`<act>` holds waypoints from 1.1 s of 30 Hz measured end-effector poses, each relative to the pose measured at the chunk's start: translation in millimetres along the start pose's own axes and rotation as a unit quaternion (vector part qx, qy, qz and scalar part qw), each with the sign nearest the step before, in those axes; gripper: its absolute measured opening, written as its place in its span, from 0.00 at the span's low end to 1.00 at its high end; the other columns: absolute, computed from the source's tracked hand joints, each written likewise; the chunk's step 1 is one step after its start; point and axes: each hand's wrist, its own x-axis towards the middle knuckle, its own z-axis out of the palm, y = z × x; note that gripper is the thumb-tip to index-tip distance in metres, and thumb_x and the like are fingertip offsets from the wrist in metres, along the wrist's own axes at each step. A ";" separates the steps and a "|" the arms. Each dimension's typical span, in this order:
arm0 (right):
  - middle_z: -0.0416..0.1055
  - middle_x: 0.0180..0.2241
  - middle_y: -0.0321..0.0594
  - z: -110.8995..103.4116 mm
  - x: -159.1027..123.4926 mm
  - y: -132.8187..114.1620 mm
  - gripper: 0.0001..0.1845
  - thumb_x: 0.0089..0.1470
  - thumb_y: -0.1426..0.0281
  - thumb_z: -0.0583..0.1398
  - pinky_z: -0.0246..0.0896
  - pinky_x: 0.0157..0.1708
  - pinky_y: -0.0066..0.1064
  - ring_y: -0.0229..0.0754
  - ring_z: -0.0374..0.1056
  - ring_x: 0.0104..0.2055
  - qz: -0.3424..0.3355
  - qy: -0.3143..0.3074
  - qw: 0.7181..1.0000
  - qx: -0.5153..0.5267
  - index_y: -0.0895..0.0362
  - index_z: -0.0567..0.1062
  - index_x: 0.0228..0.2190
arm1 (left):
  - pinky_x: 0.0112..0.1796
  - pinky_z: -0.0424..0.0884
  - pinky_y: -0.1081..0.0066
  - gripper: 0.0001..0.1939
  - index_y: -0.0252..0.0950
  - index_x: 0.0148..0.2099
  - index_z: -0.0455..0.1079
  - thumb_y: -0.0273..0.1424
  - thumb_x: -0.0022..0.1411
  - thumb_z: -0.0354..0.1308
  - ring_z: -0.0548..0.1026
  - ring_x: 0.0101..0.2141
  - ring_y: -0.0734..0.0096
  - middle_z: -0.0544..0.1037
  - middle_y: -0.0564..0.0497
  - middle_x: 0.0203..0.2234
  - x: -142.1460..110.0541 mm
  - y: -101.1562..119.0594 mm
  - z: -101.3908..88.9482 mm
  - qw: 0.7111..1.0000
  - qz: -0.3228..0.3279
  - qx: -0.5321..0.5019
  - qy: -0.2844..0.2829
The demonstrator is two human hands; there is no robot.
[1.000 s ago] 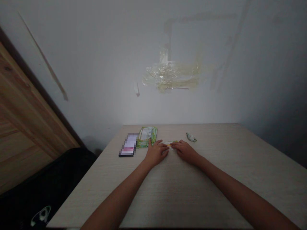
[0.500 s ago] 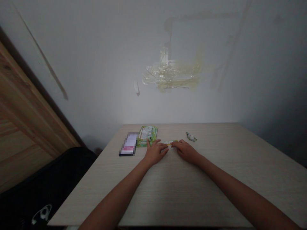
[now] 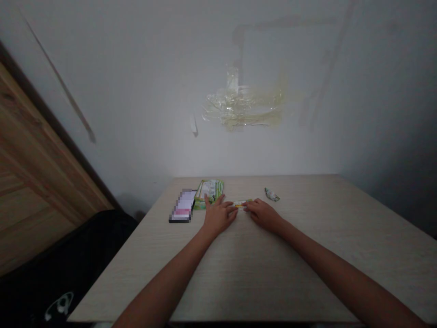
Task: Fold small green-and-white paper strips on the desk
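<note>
A narrow folded strip of green, white and yellow printed wrapper (image 3: 239, 204) lies flat on the table between my hands. My left hand (image 3: 218, 217) rests with fingers spread, its fingertips at the strip's left end. My right hand (image 3: 264, 213) has its fingers bent together on the strip's right end. Parts of the strip are hidden under the fingers. Just beyond my left hand lies a stack of green and white printed packets (image 3: 210, 189), partly covered by its fingers.
To the left of the stack lies a phone (image 3: 182, 207) with a blurred screen. A small folded green and white wrapper (image 3: 271, 194) sits at the back right of the wooden table (image 3: 246, 282). A wall (image 3: 153, 91) with peeling tape rises behind.
My left hand has shifted slightly left along the strip, its fingers spreading and showing more of the yellow part. The right hand stays almost where it was.
</note>
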 end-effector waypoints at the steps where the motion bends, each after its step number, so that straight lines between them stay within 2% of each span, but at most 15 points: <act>1: 0.72 0.51 0.42 -0.2 -0.1 -0.1 0.18 0.55 0.80 0.55 0.59 0.51 0.38 0.45 0.63 0.48 0.000 0.001 1.000 0.000 0.56 0.74 0.45 | 0.56 0.19 0.31 0.13 0.56 0.44 0.76 0.42 0.66 0.50 0.62 0.59 0.51 0.79 0.57 0.47 0.2 -0.6 -0.5 1.000 -0.004 0.004 0.000; 12: 0.72 0.51 0.42 0.3 0.4 0.2 0.17 0.56 0.79 0.54 0.59 0.51 0.38 0.45 0.62 0.49 0.011 -0.001 1.000 0.001 0.56 0.74 0.46 | 0.57 0.26 0.29 0.13 0.57 0.44 0.77 0.43 0.65 0.51 0.61 0.60 0.46 0.78 0.56 0.48 1.2 2.2 -3.9 0.998 -0.044 0.040 0.002; 21: 0.72 0.51 0.42 -0.5 0.0 -0.3 0.18 0.56 0.79 0.54 0.59 0.52 0.39 0.46 0.62 0.49 0.008 0.000 1.000 0.008 0.56 0.74 0.46 | 0.56 0.28 0.28 0.14 0.54 0.45 0.77 0.43 0.65 0.52 0.56 0.62 0.41 0.77 0.53 0.50 0.9 -0.3 -1.7 0.998 -0.062 0.011 -0.005; 33: 0.71 0.53 0.41 -0.3 -1.5 -0.1 0.20 0.54 0.80 0.55 0.58 0.53 0.39 0.45 0.62 0.50 0.011 0.005 0.999 0.031 0.55 0.74 0.47 | 0.56 0.20 0.29 0.13 0.54 0.45 0.77 0.43 0.65 0.52 0.57 0.61 0.43 0.77 0.54 0.50 -0.3 -10.7 6.4 0.997 -0.072 0.024 0.011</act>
